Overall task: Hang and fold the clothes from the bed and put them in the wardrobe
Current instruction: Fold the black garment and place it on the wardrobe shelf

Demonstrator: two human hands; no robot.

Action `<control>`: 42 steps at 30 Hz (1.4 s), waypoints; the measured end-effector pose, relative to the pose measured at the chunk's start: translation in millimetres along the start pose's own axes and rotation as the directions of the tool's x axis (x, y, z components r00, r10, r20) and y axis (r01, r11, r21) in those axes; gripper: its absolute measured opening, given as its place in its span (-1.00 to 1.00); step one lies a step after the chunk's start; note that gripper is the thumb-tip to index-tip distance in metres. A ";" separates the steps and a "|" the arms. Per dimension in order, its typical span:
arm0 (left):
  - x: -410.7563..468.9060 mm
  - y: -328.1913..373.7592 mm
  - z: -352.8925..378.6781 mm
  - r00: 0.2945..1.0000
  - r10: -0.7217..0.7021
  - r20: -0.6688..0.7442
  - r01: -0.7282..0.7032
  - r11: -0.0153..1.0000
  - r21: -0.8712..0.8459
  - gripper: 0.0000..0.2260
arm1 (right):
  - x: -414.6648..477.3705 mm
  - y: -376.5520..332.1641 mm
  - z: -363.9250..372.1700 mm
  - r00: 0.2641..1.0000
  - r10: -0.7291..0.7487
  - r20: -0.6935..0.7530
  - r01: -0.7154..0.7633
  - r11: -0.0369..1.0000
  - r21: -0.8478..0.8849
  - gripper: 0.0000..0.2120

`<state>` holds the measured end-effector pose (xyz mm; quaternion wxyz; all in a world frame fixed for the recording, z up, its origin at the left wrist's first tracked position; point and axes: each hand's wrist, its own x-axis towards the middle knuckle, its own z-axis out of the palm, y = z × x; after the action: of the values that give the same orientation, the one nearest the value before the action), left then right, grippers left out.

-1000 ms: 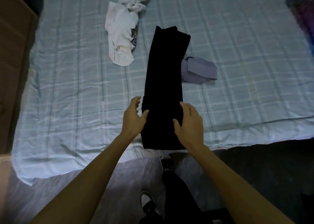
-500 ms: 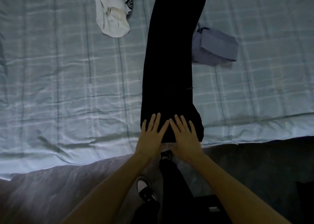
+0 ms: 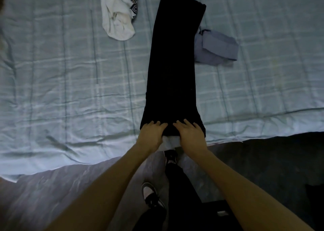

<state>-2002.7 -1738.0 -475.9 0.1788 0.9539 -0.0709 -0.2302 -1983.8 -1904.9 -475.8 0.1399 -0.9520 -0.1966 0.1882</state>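
A long black garment, folded lengthwise into a narrow strip, lies on the bed and runs from the far side to the near edge. My left hand and my right hand sit side by side on its near end. Their fingers are curled into the fabric at the hem and grip it. A crumpled white shirt with a dark print lies to the far left of the strip. A small blue-grey garment lies against the strip's right side.
The bed has a pale blue checked sheet that hangs over the near edge. My legs and black-and-white shoes stand on the floor right below the hands. A dark area lies to the right.
My hands went from the garment's two sides to lying flat on its near end, and now their fingers have curled into the hem. The view has tilted down and closer to the bed.
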 end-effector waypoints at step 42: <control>99.5 -50.0 -2.2 0.972 0.061 -0.227 -0.005 0.971 0.239 -0.23 | 108.7 18.6 13.7 0.995 -0.062 -0.074 0.055 0.994 -0.092 -0.27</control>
<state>-1911.1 -1712.7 -533.9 0.0744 0.9875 -0.0922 -0.1037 -1890.9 -1872.2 -527.3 0.1097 -0.9577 -0.2274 0.1383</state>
